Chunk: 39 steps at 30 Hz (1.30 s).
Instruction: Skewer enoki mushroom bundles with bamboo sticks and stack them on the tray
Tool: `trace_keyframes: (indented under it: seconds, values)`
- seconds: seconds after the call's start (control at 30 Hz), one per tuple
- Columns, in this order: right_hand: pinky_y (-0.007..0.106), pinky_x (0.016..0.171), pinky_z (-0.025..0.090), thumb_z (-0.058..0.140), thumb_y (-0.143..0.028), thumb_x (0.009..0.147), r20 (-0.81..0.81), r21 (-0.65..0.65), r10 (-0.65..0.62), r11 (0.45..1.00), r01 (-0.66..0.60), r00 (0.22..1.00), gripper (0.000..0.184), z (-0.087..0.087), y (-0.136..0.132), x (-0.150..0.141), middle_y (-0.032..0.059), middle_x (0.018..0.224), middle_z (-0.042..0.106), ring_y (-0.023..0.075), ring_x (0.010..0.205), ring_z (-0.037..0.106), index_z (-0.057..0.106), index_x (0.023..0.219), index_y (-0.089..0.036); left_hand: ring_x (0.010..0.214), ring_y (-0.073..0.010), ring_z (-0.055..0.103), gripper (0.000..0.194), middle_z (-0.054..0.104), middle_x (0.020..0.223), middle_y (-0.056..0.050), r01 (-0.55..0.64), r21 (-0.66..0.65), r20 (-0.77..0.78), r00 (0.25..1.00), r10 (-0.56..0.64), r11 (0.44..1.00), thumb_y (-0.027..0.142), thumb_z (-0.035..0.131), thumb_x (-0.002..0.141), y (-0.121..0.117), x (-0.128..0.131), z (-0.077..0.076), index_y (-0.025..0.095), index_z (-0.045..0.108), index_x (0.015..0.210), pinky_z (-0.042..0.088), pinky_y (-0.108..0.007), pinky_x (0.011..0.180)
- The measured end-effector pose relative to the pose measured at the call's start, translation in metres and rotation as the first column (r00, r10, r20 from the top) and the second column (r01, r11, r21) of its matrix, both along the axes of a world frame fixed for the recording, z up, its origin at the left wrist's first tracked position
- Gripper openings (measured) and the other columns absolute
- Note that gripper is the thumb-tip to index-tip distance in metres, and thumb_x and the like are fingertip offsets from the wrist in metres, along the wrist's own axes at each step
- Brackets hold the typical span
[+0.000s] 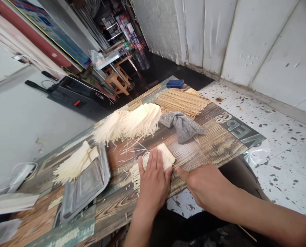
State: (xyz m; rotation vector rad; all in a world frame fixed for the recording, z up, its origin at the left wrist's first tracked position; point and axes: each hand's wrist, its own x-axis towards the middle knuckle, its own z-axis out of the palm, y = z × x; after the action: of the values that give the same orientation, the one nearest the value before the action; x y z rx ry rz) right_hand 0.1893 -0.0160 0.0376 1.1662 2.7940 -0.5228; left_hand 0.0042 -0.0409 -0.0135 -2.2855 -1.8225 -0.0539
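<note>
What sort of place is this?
Probably a small eatery or snack shop: bunches of thin pale mushrooms and a pile of thin wooden skewers lie on the table, and plastic stools stand by another table behind.

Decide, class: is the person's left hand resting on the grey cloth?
No, the left hand lies on the mushroom bunch, apart from the grey cloth.

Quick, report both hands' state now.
Left hand: open, laid flat on the nearest mushrooms.
Right hand: closed, holding a skewer, index finger pointing toward those mushrooms.
</note>
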Motion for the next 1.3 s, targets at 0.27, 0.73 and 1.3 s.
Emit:
trace_keyframes:
  seconds: [0.27, 0.73, 1.3]
  values:
    - [0.031, 0.046, 0.023, 0.050, -0.009, 0.079, 0.018, -0.070, -0.035, 0.997, 0.036, 0.999, 0.043, 0.008, 0.002, -0.007, 0.0085, 0.072, 0.071, 0.0213, 0.063, 0.066, 0.059, 0.121, -0.009, 0.138, -0.0284, 0.037, 0.056, 0.040, 0.147, -0.020, 0.004, -0.003, 0.010, 1.000, -0.004, 1.000, 0.037, 0.026, 0.100, 0.001, 0.000, -0.001, 0.002, 0.033, 0.142, 0.015, -0.058, 0.114]
    - [0.030, 0.049, 0.034, 0.050, -0.011, 0.080, -0.008, -0.086, -0.073, 0.994, 0.072, 0.997, 0.038, 0.004, 0.000, -0.010, 0.0099, 0.074, 0.072, 0.0226, 0.068, 0.068, 0.061, 0.117, -0.009, 0.137, -0.0287, 0.038, 0.054, 0.042, 0.146, -0.021, 0.020, -0.006, 0.028, 0.999, -0.020, 1.000, 0.036, 0.029, 0.100, 0.002, -0.002, -0.002, 0.003, 0.035, 0.141, 0.014, -0.057, 0.114]
    - [0.029, 0.052, 0.037, 0.047, -0.008, 0.081, -0.010, -0.101, -0.091, 0.991, 0.089, 0.996, 0.038, 0.006, 0.002, -0.015, 0.0116, 0.078, 0.072, 0.0230, 0.073, 0.068, 0.061, 0.117, -0.007, 0.137, -0.0298, 0.037, 0.055, 0.042, 0.145, -0.021, 0.033, -0.016, 0.010, 0.999, -0.033, 0.999, 0.036, 0.027, 0.100, 0.002, -0.003, -0.001, 0.000, 0.035, 0.141, 0.020, -0.058, 0.113]
